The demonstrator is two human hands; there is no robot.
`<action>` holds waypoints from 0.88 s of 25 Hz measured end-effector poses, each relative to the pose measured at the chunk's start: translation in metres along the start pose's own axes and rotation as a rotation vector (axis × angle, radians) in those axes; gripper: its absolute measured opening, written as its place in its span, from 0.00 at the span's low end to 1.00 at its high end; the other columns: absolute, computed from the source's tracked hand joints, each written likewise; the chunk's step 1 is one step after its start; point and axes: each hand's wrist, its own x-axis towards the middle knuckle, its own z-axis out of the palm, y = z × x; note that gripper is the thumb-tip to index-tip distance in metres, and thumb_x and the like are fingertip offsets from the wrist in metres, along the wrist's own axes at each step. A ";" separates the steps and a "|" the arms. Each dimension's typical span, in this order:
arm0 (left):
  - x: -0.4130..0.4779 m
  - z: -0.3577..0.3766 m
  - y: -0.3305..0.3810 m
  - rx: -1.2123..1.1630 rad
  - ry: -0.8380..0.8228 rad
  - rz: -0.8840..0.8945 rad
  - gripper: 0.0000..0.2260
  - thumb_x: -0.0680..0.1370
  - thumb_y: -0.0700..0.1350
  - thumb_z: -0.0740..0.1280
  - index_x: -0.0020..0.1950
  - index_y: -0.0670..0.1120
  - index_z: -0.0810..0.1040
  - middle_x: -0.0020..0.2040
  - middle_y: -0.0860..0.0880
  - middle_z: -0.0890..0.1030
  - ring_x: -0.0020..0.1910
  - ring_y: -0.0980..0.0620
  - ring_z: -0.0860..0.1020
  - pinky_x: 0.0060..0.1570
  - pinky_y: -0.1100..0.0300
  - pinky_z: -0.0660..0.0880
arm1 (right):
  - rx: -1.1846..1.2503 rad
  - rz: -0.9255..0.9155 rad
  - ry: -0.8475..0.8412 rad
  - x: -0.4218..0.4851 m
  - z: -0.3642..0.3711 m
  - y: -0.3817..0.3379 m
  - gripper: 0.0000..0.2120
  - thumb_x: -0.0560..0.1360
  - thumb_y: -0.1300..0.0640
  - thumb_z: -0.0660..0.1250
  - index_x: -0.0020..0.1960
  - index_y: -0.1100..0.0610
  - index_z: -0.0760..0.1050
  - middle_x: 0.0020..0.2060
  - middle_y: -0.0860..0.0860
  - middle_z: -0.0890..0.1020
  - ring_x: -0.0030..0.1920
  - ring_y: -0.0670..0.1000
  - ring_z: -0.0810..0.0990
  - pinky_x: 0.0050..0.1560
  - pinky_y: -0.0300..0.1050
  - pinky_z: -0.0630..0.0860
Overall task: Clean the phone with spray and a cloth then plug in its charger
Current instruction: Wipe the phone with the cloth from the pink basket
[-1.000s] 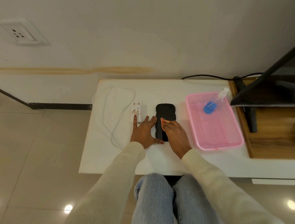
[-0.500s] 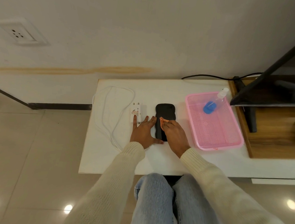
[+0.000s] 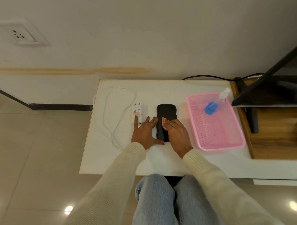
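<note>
- The black phone lies flat on the white table, between the charger plug and the pink tray.
- The right hand has its fingers curled around a small orange cloth, pressing it onto the phone's screen.
- The left hand lies flat with fingers spread, beside the phone; its thumb touches the phone's near end and its outermost finger reaches the plug.
- The white cable loops left of the plug.
- The spray bottle lies in the tray's far corner.
</note>
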 end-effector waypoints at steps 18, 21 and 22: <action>-0.001 -0.001 0.002 0.023 -0.007 -0.012 0.47 0.66 0.70 0.67 0.77 0.53 0.49 0.77 0.54 0.57 0.76 0.55 0.49 0.65 0.49 0.24 | -0.089 0.043 -0.120 -0.012 -0.002 0.015 0.19 0.75 0.67 0.65 0.66 0.65 0.70 0.60 0.60 0.78 0.60 0.59 0.75 0.63 0.48 0.71; 0.000 -0.001 0.001 0.017 -0.007 -0.009 0.48 0.66 0.70 0.67 0.77 0.53 0.49 0.77 0.54 0.57 0.76 0.56 0.49 0.64 0.50 0.23 | -0.097 0.067 -0.140 -0.010 -0.003 0.020 0.18 0.76 0.65 0.64 0.65 0.64 0.70 0.61 0.59 0.78 0.60 0.58 0.74 0.64 0.46 0.69; 0.000 0.000 0.001 0.018 -0.008 -0.005 0.48 0.66 0.70 0.67 0.77 0.53 0.49 0.77 0.54 0.57 0.76 0.56 0.49 0.64 0.50 0.23 | -0.105 0.074 -0.147 -0.008 -0.004 0.020 0.18 0.76 0.65 0.63 0.66 0.64 0.70 0.61 0.59 0.78 0.61 0.57 0.74 0.65 0.45 0.67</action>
